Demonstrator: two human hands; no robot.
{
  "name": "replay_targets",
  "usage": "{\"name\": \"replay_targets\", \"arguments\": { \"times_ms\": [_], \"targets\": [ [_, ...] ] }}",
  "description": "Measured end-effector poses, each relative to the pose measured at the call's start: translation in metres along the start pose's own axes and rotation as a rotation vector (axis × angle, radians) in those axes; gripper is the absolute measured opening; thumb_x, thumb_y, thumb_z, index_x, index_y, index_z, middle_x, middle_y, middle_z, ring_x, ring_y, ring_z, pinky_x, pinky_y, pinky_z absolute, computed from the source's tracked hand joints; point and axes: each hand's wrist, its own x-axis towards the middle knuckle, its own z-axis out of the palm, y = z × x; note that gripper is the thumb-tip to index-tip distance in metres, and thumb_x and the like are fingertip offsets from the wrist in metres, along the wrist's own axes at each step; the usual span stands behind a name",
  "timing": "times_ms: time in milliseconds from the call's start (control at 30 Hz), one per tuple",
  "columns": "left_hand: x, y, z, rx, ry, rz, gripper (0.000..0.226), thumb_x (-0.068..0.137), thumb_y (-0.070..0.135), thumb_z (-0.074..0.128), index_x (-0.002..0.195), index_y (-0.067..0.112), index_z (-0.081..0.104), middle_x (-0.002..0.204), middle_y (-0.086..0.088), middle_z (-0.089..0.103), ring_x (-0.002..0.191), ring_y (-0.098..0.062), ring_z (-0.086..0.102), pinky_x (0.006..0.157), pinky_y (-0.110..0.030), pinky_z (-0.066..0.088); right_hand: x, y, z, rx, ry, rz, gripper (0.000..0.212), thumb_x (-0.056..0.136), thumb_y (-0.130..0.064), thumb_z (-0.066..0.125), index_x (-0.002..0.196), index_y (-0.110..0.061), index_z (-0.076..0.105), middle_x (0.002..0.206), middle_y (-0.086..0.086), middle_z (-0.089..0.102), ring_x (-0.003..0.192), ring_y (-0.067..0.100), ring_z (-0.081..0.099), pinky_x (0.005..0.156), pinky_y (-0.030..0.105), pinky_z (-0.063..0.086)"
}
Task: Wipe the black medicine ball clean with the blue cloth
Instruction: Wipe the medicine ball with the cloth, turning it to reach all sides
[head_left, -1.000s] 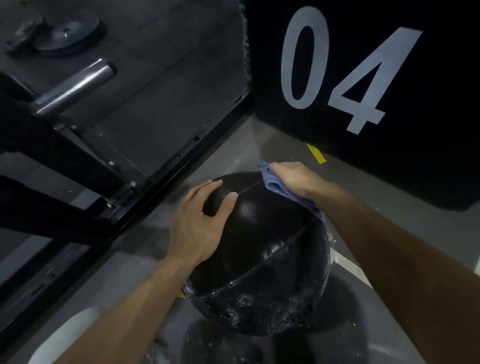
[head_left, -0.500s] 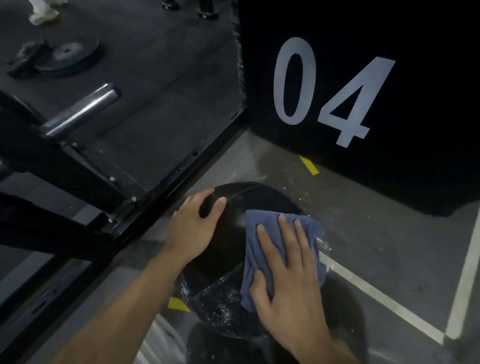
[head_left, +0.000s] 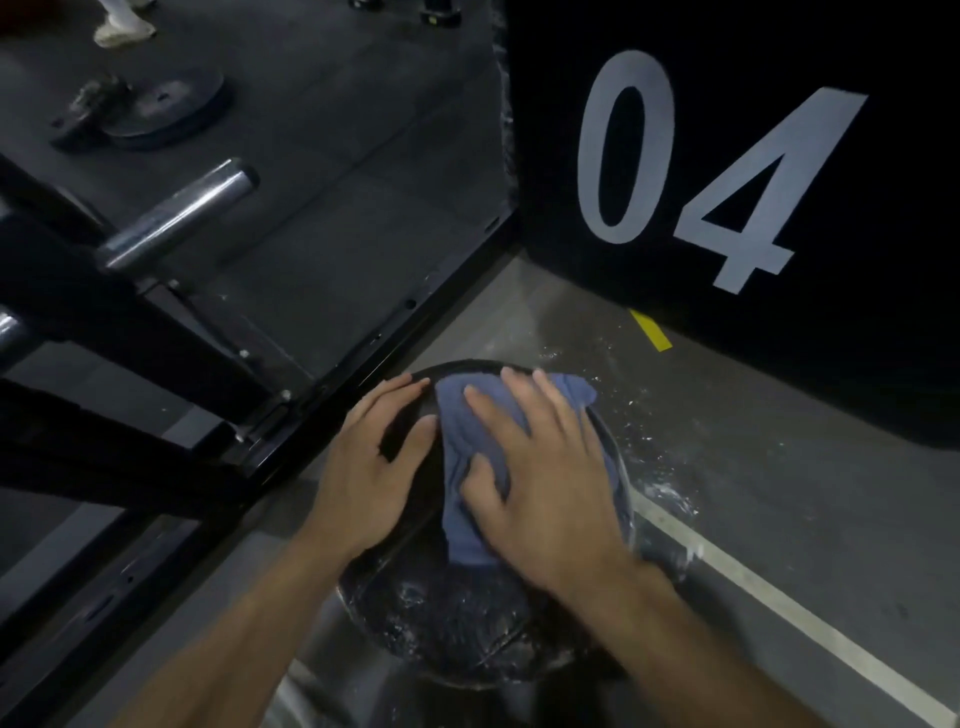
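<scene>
Wiping the top of a wet ball on the gym floor

The black medicine ball (head_left: 467, 623) sits on the grey floor (head_left: 779, 493); the right hand (head_left: 550, 483) presses the blue cloth (head_left: 467, 441) flat on top, the left hand (head_left: 374, 467) lies released, steadying at 9 o'clock. Being round and wet, it could slip toward the rack frame (head_left: 363, 364) at 10 o'clock. The black box (head_left: 727, 156) blocks 1 o'clock; open floor lies at 3.

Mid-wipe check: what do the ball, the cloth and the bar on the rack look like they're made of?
Black medicine ball: looks like rubber or synthetic leather, finely textured, with raised seams; wet droplets glisten on its lower part.
Blue cloth: soft woven or terry fabric, matte, creasing under the right hand.
Bar: metal, probably chromed steel, given its bright mirror-like highlights.
</scene>
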Motion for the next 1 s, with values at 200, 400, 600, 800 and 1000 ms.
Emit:
{"name": "replay_targets", "arguments": {
  "times_ms": [200, 400, 600, 800, 1000],
  "targets": [
    [0.011, -0.006, 0.0, -0.054, 0.034, -0.044, 0.054, 0.091, 0.067, 0.058, 0.137, 0.039, 0.063, 0.148, 0.018, 0.053, 0.139, -0.002, 0.047, 0.119, -0.035, 0.037, 0.084, 0.04, -0.005, 0.237, -0.091, 0.242, 0.019, 0.093, -0.038, 0.043, 0.081, -0.031, 0.057, 0.095, 0.001, 0.063, 0.095, 0.028, 0.058, 0.088, 0.043, 0.047],
    [0.016, -0.001, 0.003, -0.093, 0.074, -0.097, 0.04, 0.096, 0.054, 0.063, 0.133, 0.038, 0.066, 0.143, 0.022, 0.056, 0.135, 0.0, 0.05, 0.117, -0.034, 0.039, 0.075, 0.063, -0.007, 0.401, -0.071, 0.367, 0.036, 0.089, -0.038, 0.036, 0.096, -0.013, 0.061, 0.095, 0.006, 0.063, 0.092, 0.027, 0.059, 0.085, 0.052, 0.048],
    [0.031, -0.001, 0.001, -0.091, 0.107, -0.184, 0.042, 0.094, 0.058, 0.065, 0.129, 0.037, 0.069, 0.132, 0.019, 0.065, 0.127, -0.003, 0.057, 0.115, -0.04, 0.045, -0.025, 0.021, -0.001, 0.14, 0.019, 0.23, 0.069, 0.095, -0.051, 0.031, 0.163, -0.041, 0.023, 0.174, -0.007, 0.011, 0.161, 0.013, 0.002, 0.13, 0.045, 0.011],
    [0.061, 0.036, 0.013, 0.042, 0.035, -0.29, 0.055, 0.087, 0.076, 0.054, 0.128, 0.041, 0.064, 0.13, 0.006, 0.067, 0.123, -0.023, 0.061, 0.107, -0.048, 0.05, -0.067, -0.005, 0.026, -0.1, 0.134, 0.161, 0.07, 0.1, -0.053, 0.044, 0.165, -0.039, 0.023, 0.176, 0.002, 0.006, 0.162, 0.029, -0.002, 0.126, 0.06, 0.015],
    [0.054, 0.067, 0.029, 0.255, -0.077, -0.226, 0.07, 0.092, 0.079, 0.042, 0.147, 0.036, 0.051, 0.153, -0.001, 0.05, 0.143, -0.031, 0.043, 0.114, -0.055, 0.039, -0.029, 0.04, -0.015, -0.004, 0.098, 0.277, 0.067, 0.094, -0.057, 0.027, 0.161, -0.052, 0.018, 0.174, -0.008, 0.013, 0.161, 0.02, 0.007, 0.127, 0.05, 0.017]
  ]
}}
